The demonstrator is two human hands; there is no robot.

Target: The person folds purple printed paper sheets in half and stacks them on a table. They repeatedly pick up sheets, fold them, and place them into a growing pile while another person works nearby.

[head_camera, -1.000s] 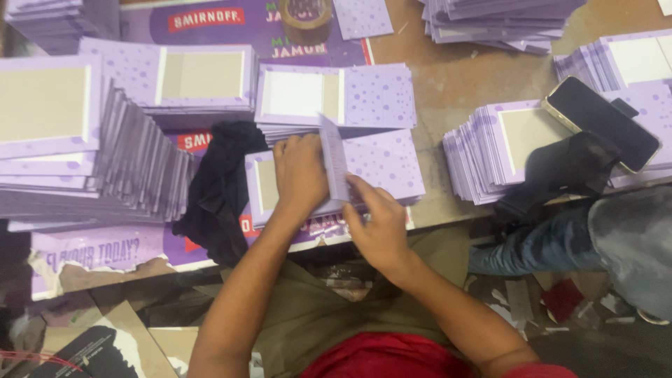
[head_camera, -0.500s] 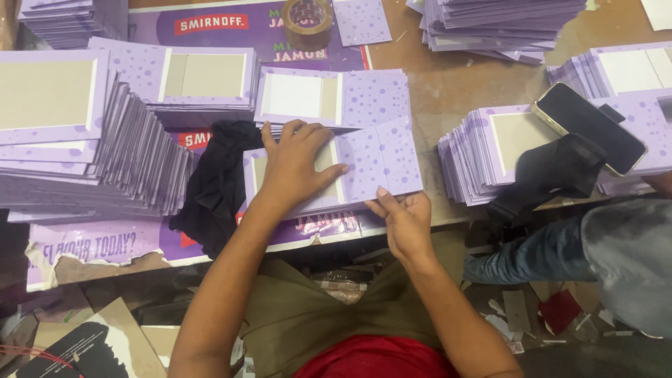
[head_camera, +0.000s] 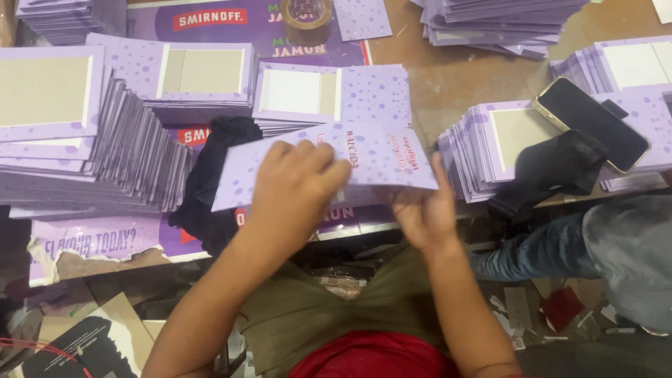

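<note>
A flat lilac card folder (head_camera: 378,157) with darker dots and red print hangs above the table's front edge, held by both my hands. My left hand (head_camera: 294,192) lies over its left half with the fingers spread on top. Gripping the folder's lower right edge from underneath is my right hand (head_camera: 423,210). Just behind it sits a stack of the same lilac folders (head_camera: 329,94), the top one showing a white panel. The folder hides the table surface beneath it.
Tall slanted stacks of lilac folders (head_camera: 84,140) stand at the left, with more at the back (head_camera: 497,17) and right (head_camera: 504,140). A phone (head_camera: 591,122) lies on the right stack above a black cloth (head_camera: 553,171). Another dark cloth (head_camera: 206,182) and a tape roll (head_camera: 306,17) lie nearby. A person's leg (head_camera: 595,245) is at the right.
The folder was shut and pressed flat on the table; now both hands have lifted it off and turned it so its printed outer face is up.
</note>
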